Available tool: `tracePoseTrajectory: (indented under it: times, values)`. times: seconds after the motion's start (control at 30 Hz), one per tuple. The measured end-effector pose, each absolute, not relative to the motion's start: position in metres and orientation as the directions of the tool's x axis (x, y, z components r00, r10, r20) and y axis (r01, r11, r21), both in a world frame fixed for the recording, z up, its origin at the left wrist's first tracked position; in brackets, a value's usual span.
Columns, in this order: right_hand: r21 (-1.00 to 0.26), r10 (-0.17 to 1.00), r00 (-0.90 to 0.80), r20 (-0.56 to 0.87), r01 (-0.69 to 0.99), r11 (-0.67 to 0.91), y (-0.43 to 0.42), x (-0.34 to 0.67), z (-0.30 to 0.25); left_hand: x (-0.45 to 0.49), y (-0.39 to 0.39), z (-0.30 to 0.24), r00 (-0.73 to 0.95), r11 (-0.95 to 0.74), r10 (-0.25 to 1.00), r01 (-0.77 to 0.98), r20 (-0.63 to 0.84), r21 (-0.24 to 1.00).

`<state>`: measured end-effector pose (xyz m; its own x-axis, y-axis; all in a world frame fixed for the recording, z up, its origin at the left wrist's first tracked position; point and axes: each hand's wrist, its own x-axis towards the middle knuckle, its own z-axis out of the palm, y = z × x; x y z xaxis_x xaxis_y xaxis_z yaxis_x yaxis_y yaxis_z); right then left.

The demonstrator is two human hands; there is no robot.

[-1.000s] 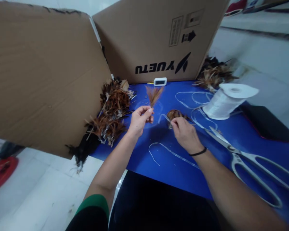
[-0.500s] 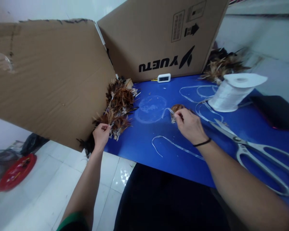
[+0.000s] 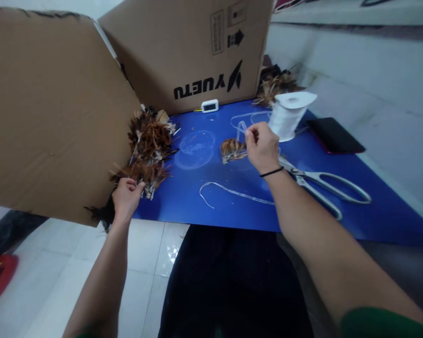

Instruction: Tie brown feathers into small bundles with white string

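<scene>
My left hand point(image 3: 126, 196) is closed on brown feathers at the near end of a feather pile point(image 3: 148, 150) lying against the cardboard at the blue board's left edge. My right hand point(image 3: 261, 146) is raised a little over the blue board point(image 3: 232, 206), its fingers pinched on a white string point(image 3: 240, 127) that loops up from a small bundle of brown feathers point(image 3: 232, 149) lying just to its left. The string trails back toward a white spool point(image 3: 288, 115).
Large metal scissors point(image 3: 324, 184) lie right of my right wrist. A loose string piece point(image 3: 229, 191) lies near the front edge. Cardboard panels point(image 3: 49, 112) wall the left and back. A small white device point(image 3: 209, 106), more feathers point(image 3: 275, 84) and a black case point(image 3: 333, 135) lie farther back.
My left hand left the middle of the board, where it held up a few feathers, and went to the feather pile. My right hand lifted the string off the small bundle.
</scene>
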<state>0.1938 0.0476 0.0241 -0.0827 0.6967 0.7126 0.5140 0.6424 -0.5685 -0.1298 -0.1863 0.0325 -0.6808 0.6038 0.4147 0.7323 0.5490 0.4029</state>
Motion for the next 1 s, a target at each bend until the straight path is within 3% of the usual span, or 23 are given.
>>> tracePoseTrajectory:
  times: [0.17, 0.37, 0.53, 0.7, 0.87, 1.0]
  values:
    - [-0.556, 0.655, -0.030, 0.755, 0.500, 0.664, 0.051, 0.197, 0.027, -0.103, -0.196, 0.048, -0.572, 0.353, 0.661, 0.808, 0.485, 0.472]
    - [-0.569, 0.613, 0.044, 0.789, 0.427, 0.702, 0.055, 0.200, 0.027, -0.058, -0.192, 0.057, -0.330, 0.122, 0.799, 0.908, 0.503, 0.402]
    - [-0.620, 0.630, 0.105, 0.769, 0.359, 0.697, 0.058, 0.204, 0.027, -0.037, -0.182, 0.039, -0.018, -0.111, 0.871, 0.966, 0.491, 0.233]
    - [-0.633, 0.641, 0.103, 0.761, 0.336, 0.698, 0.057, 0.204, 0.027, -0.052, -0.171, 0.006, 0.276, -0.323, 0.900, 0.942, 0.338, 0.088]
    - [-0.617, 0.651, 0.049, 0.758, 0.377, 0.690, 0.057, 0.203, 0.023, -0.066, -0.163, -0.006, 0.266, -0.290, 0.943, 0.951, 0.202, 0.103]
    - [-0.606, 0.660, 0.005, 0.751, 0.402, 0.686, 0.058, 0.201, 0.015, -0.064, -0.162, -0.005, 0.268, -0.298, 0.940, 0.946, 0.210, 0.127]
